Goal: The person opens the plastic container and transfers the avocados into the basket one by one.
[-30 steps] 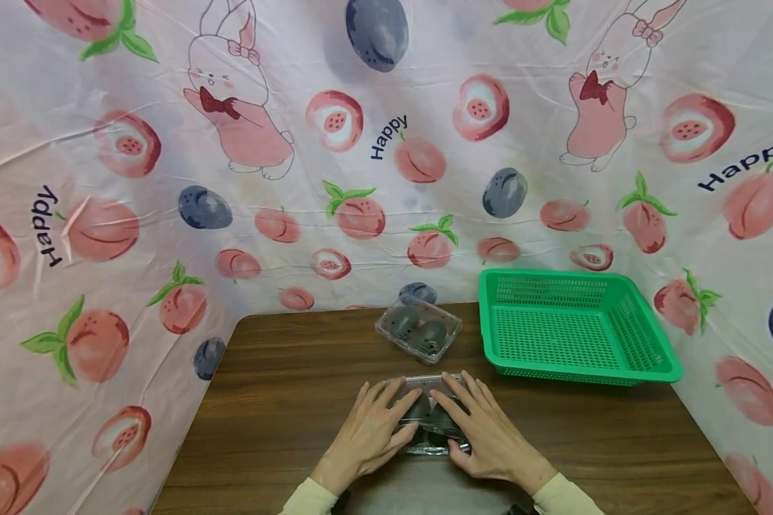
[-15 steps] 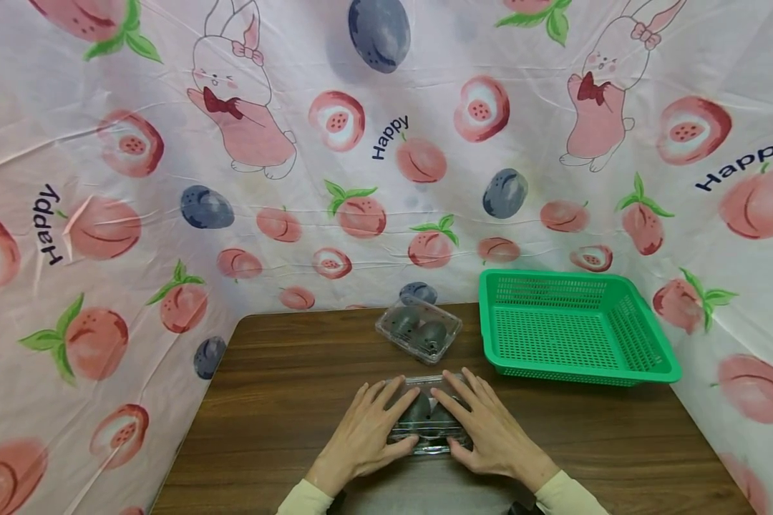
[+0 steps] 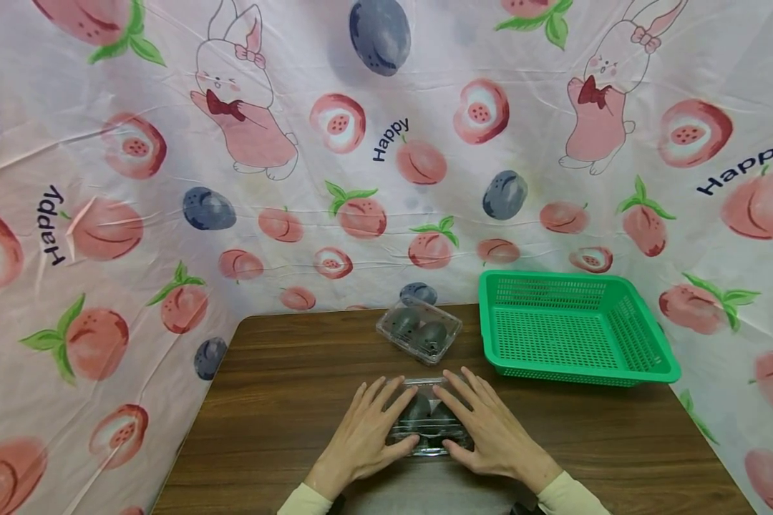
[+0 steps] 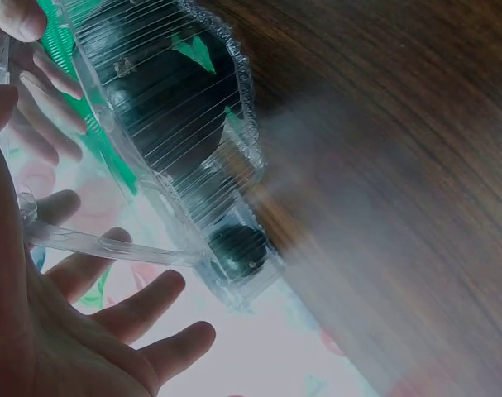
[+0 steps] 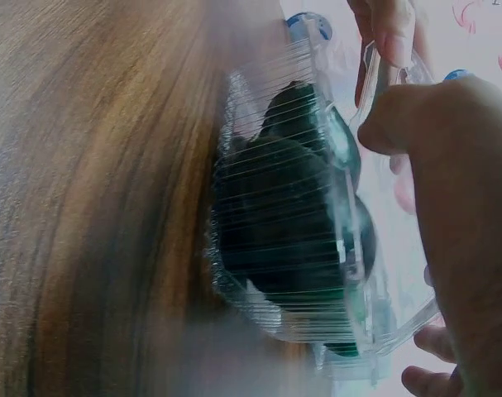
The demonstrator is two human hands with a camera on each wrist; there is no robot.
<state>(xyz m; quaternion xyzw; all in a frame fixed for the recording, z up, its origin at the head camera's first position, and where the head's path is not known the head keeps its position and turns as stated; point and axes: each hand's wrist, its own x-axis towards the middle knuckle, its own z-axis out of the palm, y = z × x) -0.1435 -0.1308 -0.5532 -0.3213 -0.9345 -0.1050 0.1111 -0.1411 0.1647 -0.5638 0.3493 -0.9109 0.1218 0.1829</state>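
Plastic box [image 3: 430, 452]: near 6 o'clock on worktop [image 3: 283, 372]. Lid [image 3: 431, 413] edge, slanted second ago, now level; seating judged better, latching unconfirmed. Left hand [image 3: 370, 433], right hand [image 3: 489, 431]: fingers spread apart over lid.

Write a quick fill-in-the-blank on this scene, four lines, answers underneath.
1. With the left hand and right hand over the near container, the number of hands touching the far container, as a digit, is ____.
2. Inside the far container there are ____ dark round items.
3. In the head view, the basket stands to the ____ of the far container.
4. The colour of the basket is ____.

Missing words: 0; two; right; green.
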